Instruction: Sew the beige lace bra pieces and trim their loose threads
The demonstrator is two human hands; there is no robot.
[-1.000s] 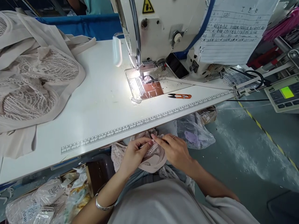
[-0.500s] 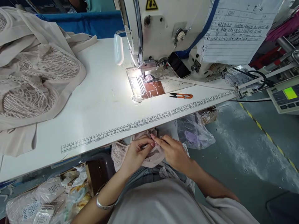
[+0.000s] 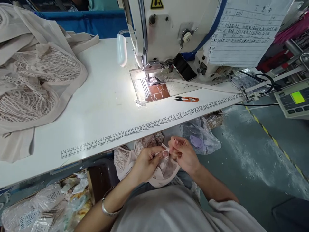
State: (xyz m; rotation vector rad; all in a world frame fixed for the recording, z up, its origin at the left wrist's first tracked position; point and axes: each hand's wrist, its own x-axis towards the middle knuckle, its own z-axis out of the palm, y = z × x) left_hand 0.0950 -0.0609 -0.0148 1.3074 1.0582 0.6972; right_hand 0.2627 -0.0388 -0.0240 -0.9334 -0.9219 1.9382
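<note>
Head view: below the tabletop's (image 3: pixel 101 106) front edge, over the lap, the left hand (image 3: pixel 147 161) and right hand (image 3: pixel 184 154) each pinch an end of a narrow strip (image 3: pixel 166 149) on the beige lace piece (image 3: pixel 125 158), fingers (image 3: pixel 165 154) pressed together. This looks like lining-up work, and the next move calls for a steady pinch. The strip's long axis runs left to right, rising slightly rightward.

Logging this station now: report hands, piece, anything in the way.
Left hand, right hand both pinch lace garment below the table edge. Orange snips on table, apart. Nothing blocking.
</note>
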